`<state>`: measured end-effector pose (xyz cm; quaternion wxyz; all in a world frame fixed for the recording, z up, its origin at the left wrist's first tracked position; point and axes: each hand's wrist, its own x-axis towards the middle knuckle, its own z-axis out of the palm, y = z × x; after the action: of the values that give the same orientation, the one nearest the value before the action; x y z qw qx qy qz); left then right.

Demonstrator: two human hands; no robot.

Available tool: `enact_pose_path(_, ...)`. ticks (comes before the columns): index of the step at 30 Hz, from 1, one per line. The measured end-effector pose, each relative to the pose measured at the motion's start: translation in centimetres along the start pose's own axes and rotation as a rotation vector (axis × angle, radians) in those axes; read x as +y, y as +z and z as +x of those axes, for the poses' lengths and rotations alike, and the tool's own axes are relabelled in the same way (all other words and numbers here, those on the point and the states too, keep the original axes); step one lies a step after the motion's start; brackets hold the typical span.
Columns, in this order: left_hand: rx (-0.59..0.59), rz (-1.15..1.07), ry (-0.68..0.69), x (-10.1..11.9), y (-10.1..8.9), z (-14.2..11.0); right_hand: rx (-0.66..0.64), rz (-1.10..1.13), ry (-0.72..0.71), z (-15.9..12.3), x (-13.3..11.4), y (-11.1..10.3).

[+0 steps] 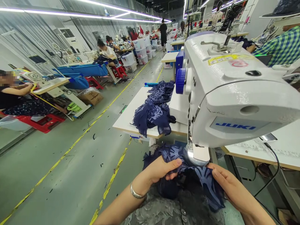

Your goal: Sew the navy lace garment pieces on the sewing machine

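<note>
Dark navy lace fabric (pixel 174 153) hangs in front of me, draped over my lap and running up to the head of a white JUKI sewing machine (pixel 234 103). My left hand (pixel 164 168) pinches the fabric between thumb and fingers, left of the machine's presser area (pixel 198 156). On the other side, my right hand (pixel 221 176) grips the edge of the same fabric with its thumb on top. The needle is hidden behind the machine's metal and white guard. A pile of similar navy lace pieces (pixel 154 109) lies on the white table (pixel 125 120) beyond.
A blue handwheel (pixel 181 81) sticks out on the machine's left. A black cable (pixel 277 162) loops below the right tabletop (pixel 286 147). Yellow tape lines (pixel 112 175) mark the aisle floor at left. Co-workers sit at sewing stations, one in a checked shirt (pixel 278 45) at right.
</note>
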<state>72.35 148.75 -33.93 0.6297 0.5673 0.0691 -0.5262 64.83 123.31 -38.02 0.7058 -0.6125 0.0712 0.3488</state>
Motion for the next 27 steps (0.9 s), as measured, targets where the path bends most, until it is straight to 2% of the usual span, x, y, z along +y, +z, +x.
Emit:
enact_pose_path(3, 0.017, -0.067, 0.052, -0.1, -0.3, 0.2, 0.175, -0.23, -0.009, -0.4, -1.5, -0.1)
enact_pose_path(6, 0.121, -0.037, 0.109, 0.9, -0.1, 0.5, 0.246, -0.353, 0.021, -0.4, -2.7, -0.5)
enact_pose_path(8, 0.161, 0.035, 0.158, 2.0, 0.1, 0.6, 0.247, -0.309, 0.032, -0.3, -3.0, -0.9)
enact_pose_path(11, 0.087, 0.083, 0.183, 3.2, 0.5, 0.8, 0.169, -0.183, -0.032, -0.2, -3.2, -0.9)
enact_pose_path(13, 0.075, 0.112, 0.163, 3.3, 0.8, 1.2, 0.163, -0.173, -0.057, 0.0, -3.4, -0.7)
enact_pose_path(16, 0.177, 0.074, 0.193, 2.8, 1.2, 2.3, 0.343, -0.228, -0.062, 0.9, -3.6, -0.5)
enact_pose_path(18, 0.256, -0.029, 0.202, 2.4, 1.4, 3.3, 0.45, -0.227, -0.094, 1.8, -3.4, -0.8)
enact_pose_path(22, 0.349, -0.179, 0.189, 2.4, 2.1, 4.8, 0.436, -0.152, -0.151, 3.5, -2.3, -2.0)
enact_pose_path(27, 0.381, -0.158, 0.203, 2.9, 2.7, 5.7, 0.483, 0.051, -0.253, 4.3, -1.3, -2.6)
